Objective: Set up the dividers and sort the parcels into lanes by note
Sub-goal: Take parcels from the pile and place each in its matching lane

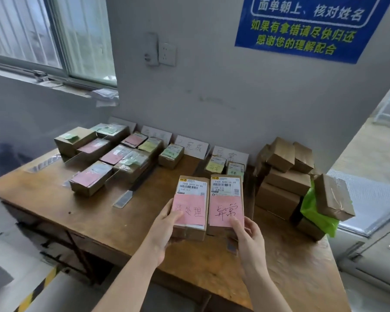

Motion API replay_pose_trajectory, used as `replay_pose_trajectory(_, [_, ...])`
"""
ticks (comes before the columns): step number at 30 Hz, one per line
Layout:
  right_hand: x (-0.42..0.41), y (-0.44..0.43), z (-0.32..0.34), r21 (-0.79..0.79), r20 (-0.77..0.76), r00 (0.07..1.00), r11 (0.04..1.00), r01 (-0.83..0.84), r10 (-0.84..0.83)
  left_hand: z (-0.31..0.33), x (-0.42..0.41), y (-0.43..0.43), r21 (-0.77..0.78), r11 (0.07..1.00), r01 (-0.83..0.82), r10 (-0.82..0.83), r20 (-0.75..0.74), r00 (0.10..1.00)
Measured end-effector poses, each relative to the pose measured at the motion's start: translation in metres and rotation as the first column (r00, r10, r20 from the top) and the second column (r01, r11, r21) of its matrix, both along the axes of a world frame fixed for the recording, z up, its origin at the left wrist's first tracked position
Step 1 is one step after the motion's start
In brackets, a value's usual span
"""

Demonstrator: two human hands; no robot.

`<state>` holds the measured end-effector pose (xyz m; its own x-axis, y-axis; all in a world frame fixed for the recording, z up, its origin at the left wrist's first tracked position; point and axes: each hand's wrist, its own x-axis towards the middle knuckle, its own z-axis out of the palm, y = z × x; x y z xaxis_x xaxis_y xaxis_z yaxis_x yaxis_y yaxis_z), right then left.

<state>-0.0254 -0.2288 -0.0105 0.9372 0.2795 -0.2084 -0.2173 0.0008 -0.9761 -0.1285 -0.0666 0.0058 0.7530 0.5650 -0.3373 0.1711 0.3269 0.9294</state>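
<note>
Left grip clamped on left parcel, right grip clamped on right parcel, both pink-noted, mid-frame over surface. Sorting step. Next, likely: match notes to lane cards at wall.

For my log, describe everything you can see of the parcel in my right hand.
The parcel is a small oblong brown cardboard box, face up. A white shipping label with barcodes covers its far half, a pink note with black handwriting its near half. The right hand grips its near end, thumb on the note, over the wooden table. A second parcel, in the left hand, sits close beside it.
</note>
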Motion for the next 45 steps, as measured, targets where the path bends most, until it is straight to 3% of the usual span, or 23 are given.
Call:
replay_pose_trajectory(15, [0.048,0.114,-0.047,-0.169,-0.103,0.978,0.972,0.163,-0.182,-0.024,0.036,0.115,-0.081,0.997,-0.014,0.012,-0.032,0.999])
replay_pose_trajectory(24, [0.115,0.151,-0.09,-0.286,-0.214,0.964,0.954,0.094,-0.159,-0.043,0.096,0.161,-0.075,0.997,-0.026,0.02,-0.081,0.996])
replay_pose_trajectory(30, [0.149,0.166,-0.112,-0.271,-0.323,0.927,0.957,0.102,-0.19,-0.056,0.125,0.177,-0.111,0.992,-0.057,0.044,-0.116,0.992])
replay_pose_trajectory(45, [0.166,0.182,-0.12,-0.604,-0.13,0.967,0.791,0.096,-0.217,-0.061,0.134,0.199,-0.163,0.986,-0.034,0.014,-0.117,0.993])
